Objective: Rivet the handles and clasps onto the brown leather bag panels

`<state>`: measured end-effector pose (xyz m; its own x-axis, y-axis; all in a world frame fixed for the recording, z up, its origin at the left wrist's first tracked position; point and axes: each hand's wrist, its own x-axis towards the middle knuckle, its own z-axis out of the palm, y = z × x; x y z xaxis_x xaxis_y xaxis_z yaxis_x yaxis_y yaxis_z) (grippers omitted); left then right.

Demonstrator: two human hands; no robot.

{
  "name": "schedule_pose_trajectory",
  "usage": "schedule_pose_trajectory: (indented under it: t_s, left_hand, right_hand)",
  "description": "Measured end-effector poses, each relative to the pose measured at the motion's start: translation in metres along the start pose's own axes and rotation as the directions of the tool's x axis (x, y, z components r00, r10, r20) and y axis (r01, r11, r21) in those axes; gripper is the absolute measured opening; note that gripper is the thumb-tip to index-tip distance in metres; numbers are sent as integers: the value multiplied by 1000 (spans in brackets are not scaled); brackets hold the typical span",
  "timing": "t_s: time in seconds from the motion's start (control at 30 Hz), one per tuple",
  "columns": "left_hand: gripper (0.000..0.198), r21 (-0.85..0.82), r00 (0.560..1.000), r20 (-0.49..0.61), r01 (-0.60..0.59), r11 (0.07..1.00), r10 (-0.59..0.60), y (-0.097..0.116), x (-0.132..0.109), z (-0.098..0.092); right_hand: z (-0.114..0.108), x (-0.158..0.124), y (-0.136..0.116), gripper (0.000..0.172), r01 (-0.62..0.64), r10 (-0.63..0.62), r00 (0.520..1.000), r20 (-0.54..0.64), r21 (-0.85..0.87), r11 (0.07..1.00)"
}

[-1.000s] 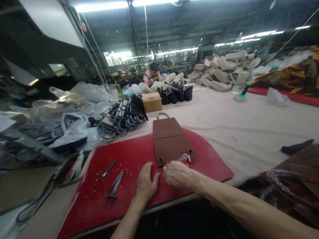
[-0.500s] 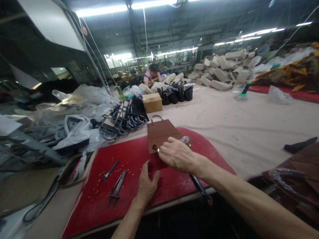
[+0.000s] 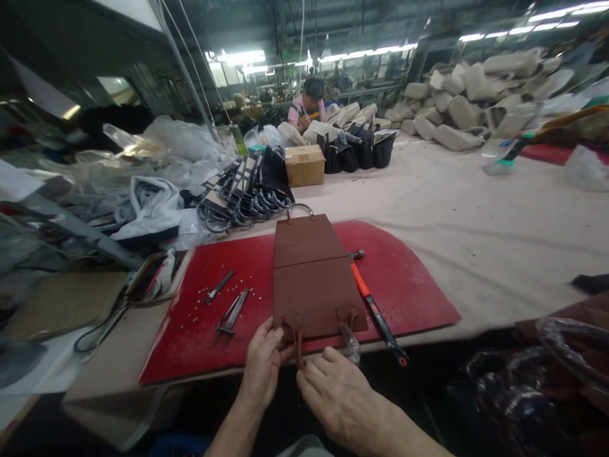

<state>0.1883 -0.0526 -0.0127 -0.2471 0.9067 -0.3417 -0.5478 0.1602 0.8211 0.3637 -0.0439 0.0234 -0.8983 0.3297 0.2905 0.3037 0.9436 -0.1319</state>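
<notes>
A brown leather bag panel (image 3: pixel 311 289) lies spread on a red mat (image 3: pixel 409 285), one handle at its far end and another at its near end. My left hand (image 3: pixel 261 358) pinches the near handle by the panel's left corner. My right hand (image 3: pixel 335 393) is closed on the brown strap (image 3: pixel 299 349) of that same handle, just past the mat's front edge. Clear plastic (image 3: pixel 351 346) wraps the handle's other side. Right of the panel rests a hammer (image 3: pixel 375 311) with an orange and black grip. Two slim metal tools, a pronged one (image 3: pixel 233 314) and a flat one (image 3: pixel 220 287), lie to the left.
Tiny pale bits are scattered around the metal tools. Beyond the mat are black bag pieces (image 3: pixel 247 193), a cardboard box (image 3: pixel 304 166), black bags (image 3: pixel 359 151) and a beige heap (image 3: pixel 466 105). A person (image 3: pixel 307 105) sits across the table. Brown pieces (image 3: pixel 561 362) with plastic-wrapped handles are at right.
The panel now lies unfolded, its near half reaching the mat's front edge. Both hands have come closer to me, and the hammer's orange grip has come into sight.
</notes>
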Motion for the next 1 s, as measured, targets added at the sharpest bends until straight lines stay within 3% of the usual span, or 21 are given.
schedule_pose_trajectory:
  t_s: [0.1,0.23,0.33,0.43,0.53,0.63,0.73,0.83,1.0]
  left_hand:
    - [53,2,996,-89,6,1000,-5,4,-8,0]
    - [54,-31,980,-185,73,997,-78,8,-12,-3]
    - [54,-27,969,-226,98,995,-101,10,-16,-8]
    - [57,-10,967,-238,89,996,-89,9,-21,-14]
    - [64,4,963,-245,116,993,-112,3,-25,-25]
    - [68,-12,952,-266,155,988,-153,-10,-27,-39]
    - [66,-29,928,-331,172,985,-172,-27,-32,-51]
    - [56,-43,908,-379,174,984,-177,-42,-39,-59]
    - [52,-74,895,-413,152,986,-169,-46,-52,-58]
  right_hand:
    - [2,-4,-16,25,-46,44,999,23,105,993]
    - [3,-4,-30,44,-137,90,983,158,313,940]
    - [8,-5,-37,45,-189,130,976,172,392,901]
    - [22,-9,-35,41,-151,151,988,32,395,906]
    - [35,-15,-16,39,-82,137,979,-151,325,942]
    - [42,-22,8,39,-208,267,919,-291,218,954]
    - [50,-30,23,32,-423,451,800,-396,162,892]
    - [60,-34,27,28,-534,557,724,-407,179,826]
    - [57,-32,19,26,-597,660,666,-348,282,751]
